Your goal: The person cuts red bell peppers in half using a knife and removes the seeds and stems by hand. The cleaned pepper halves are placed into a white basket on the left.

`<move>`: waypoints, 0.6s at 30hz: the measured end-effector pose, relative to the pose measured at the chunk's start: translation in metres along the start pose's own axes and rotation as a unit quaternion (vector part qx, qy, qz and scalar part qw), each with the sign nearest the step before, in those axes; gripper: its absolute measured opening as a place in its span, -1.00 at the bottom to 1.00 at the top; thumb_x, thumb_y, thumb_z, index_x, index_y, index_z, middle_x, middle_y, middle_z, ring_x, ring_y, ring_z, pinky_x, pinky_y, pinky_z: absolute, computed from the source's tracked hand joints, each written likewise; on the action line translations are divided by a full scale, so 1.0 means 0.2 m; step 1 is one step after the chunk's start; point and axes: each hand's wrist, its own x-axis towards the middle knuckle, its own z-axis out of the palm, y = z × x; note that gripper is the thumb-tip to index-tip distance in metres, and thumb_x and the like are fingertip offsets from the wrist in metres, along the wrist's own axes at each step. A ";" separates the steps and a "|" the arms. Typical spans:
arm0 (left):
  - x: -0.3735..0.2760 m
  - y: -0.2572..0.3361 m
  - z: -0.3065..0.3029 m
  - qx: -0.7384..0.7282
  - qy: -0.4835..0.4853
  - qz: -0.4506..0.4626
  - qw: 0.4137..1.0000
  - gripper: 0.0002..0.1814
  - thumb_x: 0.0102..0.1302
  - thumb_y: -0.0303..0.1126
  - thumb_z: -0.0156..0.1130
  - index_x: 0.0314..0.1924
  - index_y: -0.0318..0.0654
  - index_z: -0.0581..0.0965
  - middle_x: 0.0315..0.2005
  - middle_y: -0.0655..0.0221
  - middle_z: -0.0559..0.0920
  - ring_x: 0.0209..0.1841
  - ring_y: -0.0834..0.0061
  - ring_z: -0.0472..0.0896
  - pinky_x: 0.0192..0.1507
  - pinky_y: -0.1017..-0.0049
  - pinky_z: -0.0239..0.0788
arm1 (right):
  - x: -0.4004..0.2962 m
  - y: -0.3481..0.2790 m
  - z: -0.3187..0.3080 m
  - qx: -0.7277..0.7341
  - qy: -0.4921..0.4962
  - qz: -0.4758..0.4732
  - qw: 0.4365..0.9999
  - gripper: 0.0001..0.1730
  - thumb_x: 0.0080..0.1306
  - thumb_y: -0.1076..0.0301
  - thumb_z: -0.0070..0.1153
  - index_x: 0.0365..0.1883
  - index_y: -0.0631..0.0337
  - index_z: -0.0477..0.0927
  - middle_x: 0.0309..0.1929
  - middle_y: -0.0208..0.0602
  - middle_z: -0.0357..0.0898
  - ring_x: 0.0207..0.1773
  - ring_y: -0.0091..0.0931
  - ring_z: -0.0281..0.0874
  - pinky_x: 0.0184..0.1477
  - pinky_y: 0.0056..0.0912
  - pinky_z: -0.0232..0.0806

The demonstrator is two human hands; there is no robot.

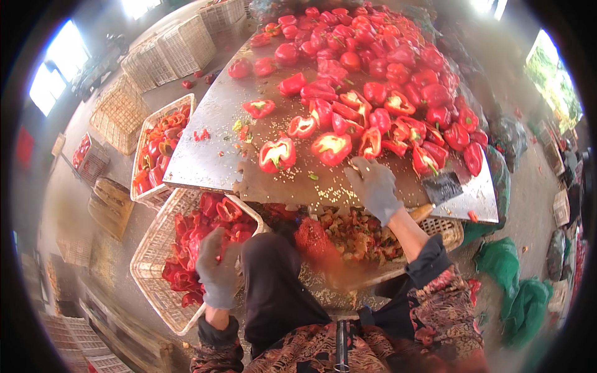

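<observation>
My left hand (218, 272), in a grey glove, hangs over a white plastic crate (151, 261) of cut red pepper pieces (186, 247). Red shows at its fingers, but whether it grips a piece is unclear. On the table (280, 189), my gloved right hand (378, 189) reaches toward cut pepper halves with its fingers apart and nothing visible in them. Just ahead of it are a halved red bell pepper (331, 148) and another half (371, 143). A dark-bladed cleaver (442, 188) lies right of this hand, its wooden handle (422, 213) over the front edge.
Whole red peppers (373, 42) are heaped across the table's far side. Below the front edge, a basket (447, 231) holds pepper cores and scraps (359, 235). Another filled crate (140, 158) stands left of the table. Green netting (499, 263) lies on the floor at right.
</observation>
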 end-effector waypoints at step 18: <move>0.35 0.24 0.82 -0.323 -0.185 -0.197 0.907 -0.38 0.20 -0.32 0.31 0.21 -0.39 0.34 -0.31 0.41 0.54 -0.31 0.66 0.46 -0.29 0.62 0.33 | 0.14 0.27 0.26 0.346 -0.107 0.143 0.921 -0.64 0.01 0.38 0.23 -0.21 0.34 0.52 -0.49 -0.40 0.46 -0.44 -0.61 0.40 -0.33 -0.51 0.32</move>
